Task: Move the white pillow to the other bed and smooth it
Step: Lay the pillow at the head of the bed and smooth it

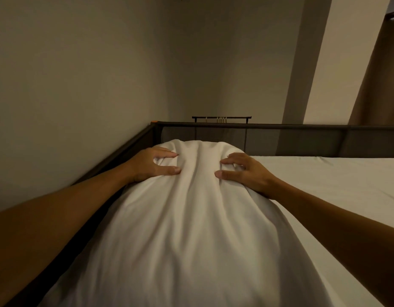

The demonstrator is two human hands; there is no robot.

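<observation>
The white pillow (pixel 191 229) lies lengthwise on the bed's white sheet (pixel 346 185), close to the left rail, its far end raised and wrinkled. My left hand (pixel 151 166) grips the pillow's far left side, fingers curled into the fabric. My right hand (pixel 244 171) clutches the far right side the same way. Both forearms stretch forward along the pillow's flanks. The pillow's underside and near end are out of sight.
A dark metal bed rail (pixel 269 126) with mesh panels runs along the far end and the left side (pixel 116 160), right against the wall. A black hanger rack (pixel 221 118) shows behind the rail. A brown curtain (pixel 377 85) hangs at the right.
</observation>
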